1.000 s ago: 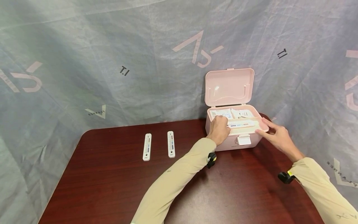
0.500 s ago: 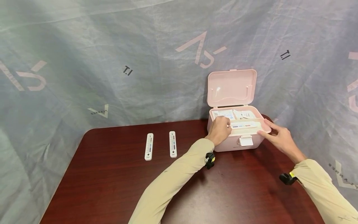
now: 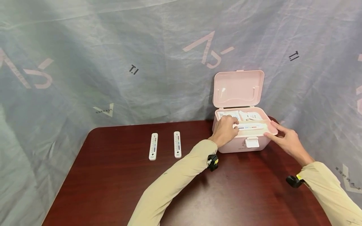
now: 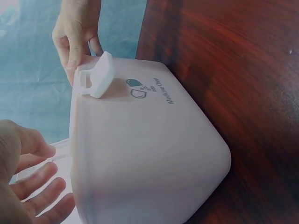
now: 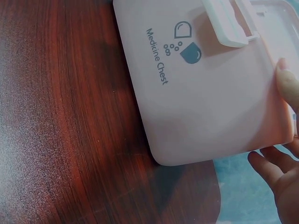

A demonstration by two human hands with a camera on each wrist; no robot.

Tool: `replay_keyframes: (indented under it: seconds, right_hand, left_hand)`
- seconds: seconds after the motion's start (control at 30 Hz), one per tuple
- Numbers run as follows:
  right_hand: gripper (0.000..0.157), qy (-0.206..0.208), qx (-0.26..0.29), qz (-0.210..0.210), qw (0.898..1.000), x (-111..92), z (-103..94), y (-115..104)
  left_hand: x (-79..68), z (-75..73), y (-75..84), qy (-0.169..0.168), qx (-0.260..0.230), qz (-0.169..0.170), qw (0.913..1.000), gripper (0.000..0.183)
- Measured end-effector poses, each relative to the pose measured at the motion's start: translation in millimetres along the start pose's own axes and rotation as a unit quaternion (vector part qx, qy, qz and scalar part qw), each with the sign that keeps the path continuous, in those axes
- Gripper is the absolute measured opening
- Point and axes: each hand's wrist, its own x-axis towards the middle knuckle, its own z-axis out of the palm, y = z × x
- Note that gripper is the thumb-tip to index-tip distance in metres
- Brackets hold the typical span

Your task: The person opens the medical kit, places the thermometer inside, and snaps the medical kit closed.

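Note:
A pale pink medicine chest [image 3: 234, 147] stands at the back right of the table, its lid [image 3: 238, 89] raised. One white strip thermometer [image 3: 251, 126] lies lengthwise in the front of its top tray. Over the tray's left end is my left hand [image 3: 224, 130], and in the left wrist view its fingers [image 4: 44, 184] are apart and loosely bent, holding nothing. My right hand [image 3: 288, 142] grips the chest's front right corner, thumb on the front rim and fingers along the end wall. Two more thermometers, one left [image 3: 153, 146] and one right [image 3: 177, 144], lie on the table.
White packets [image 3: 251, 116] fill the chest's rear compartment. A white latch [image 3: 251, 142] hangs on its front. Close behind the dark red wooden table [image 3: 113, 179] hangs a grey printed cloth [image 3: 158, 84], which also runs down both sides.
My left hand's fingers have loosened from a tight curl and lifted slightly off the thermometer's left end. The right hand keeps its grip on the chest. The view has shifted a little left.

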Motion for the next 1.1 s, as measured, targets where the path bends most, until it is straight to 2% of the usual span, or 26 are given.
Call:
replay_keyframes:
  seconds: [0.27, 0.5, 0.8, 0.97, 1.1]
  right_hand:
    - [0.073, -0.004, -0.014, 0.008, 1.0, -2, -3.9, 3]
    - [0.072, -0.002, 0.011, 0.004, 1.0, -3, -5.0, 3]
    - [0.071, -0.003, 0.014, -0.001, 1.0, 1, -3.4, 4]
    - [0.072, -0.006, -0.003, -0.001, 1.0, 2, -6.0, 5]
    - [0.072, -0.011, 0.01, -0.003, 1.0, 2, -5.7, 4]
  left_hand:
    - [-3.0, -4.4, -0.4, 0.01, -0.014, -0.006, 0.9998, 0.019]
    - [-8.2, -8.4, 0.0, 0.016, -0.025, -0.023, 0.9993, 0.019]
    - [-12.4, -14.1, -8.9, 0.032, -0.043, -0.023, 0.9983, 0.02]
    - [-13.9, -18.2, -13.1, 0.042, -0.051, -0.031, 0.9973, 0.019]
    - [-16.8, -20.7, -16.0, 0.042, -0.055, -0.041, 0.9968, 0.018]
